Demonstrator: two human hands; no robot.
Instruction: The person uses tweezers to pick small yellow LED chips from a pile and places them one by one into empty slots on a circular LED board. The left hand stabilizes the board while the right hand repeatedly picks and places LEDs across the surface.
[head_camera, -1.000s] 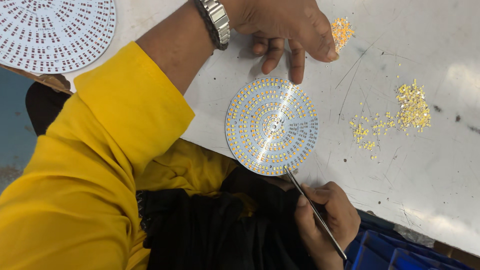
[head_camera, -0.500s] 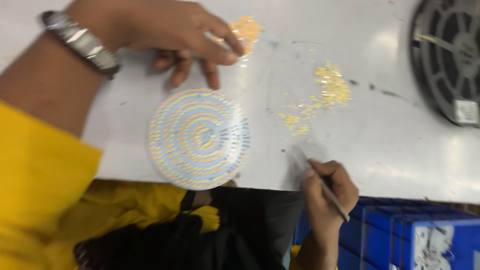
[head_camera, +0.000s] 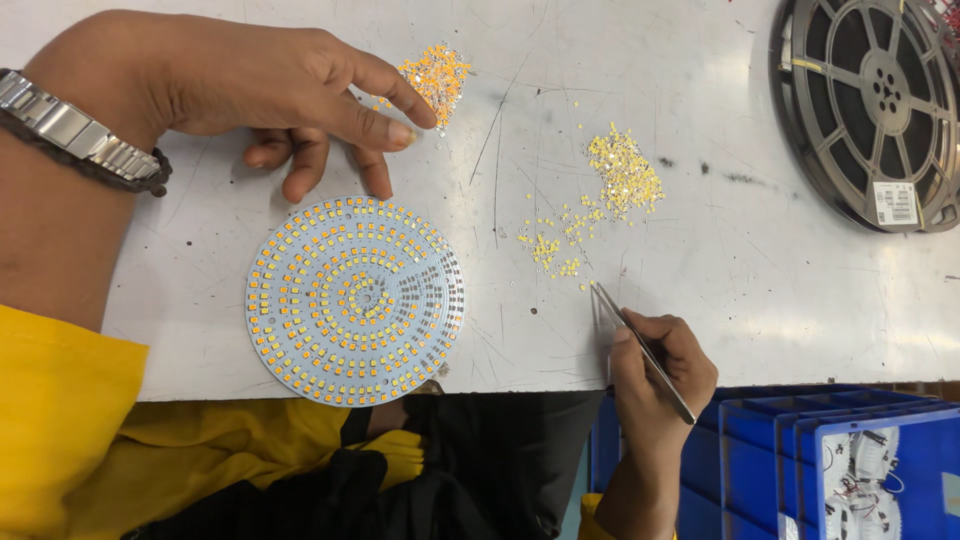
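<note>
Round white LED board (head_camera: 355, 300) nearly populated; few bare pads remained at right edge. Right hand (head_camera: 655, 365) pinched steel tweezers (head_camera: 640, 350), tips beside yellow chip scatter (head_camera: 600, 200) right of board. Left hand (head_camera: 270, 85) rested loosely curled above board.

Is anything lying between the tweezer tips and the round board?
No. Only bare table separates the tweezers in the right hand from the board; the loose yellow chips lie above that path.

Small white rectangular label (head_camera: 894, 203) on dark reel (head_camera: 868, 100), top right; blue plastic bins (head_camera: 770, 450) bottom right w/ white parts inside.
</note>
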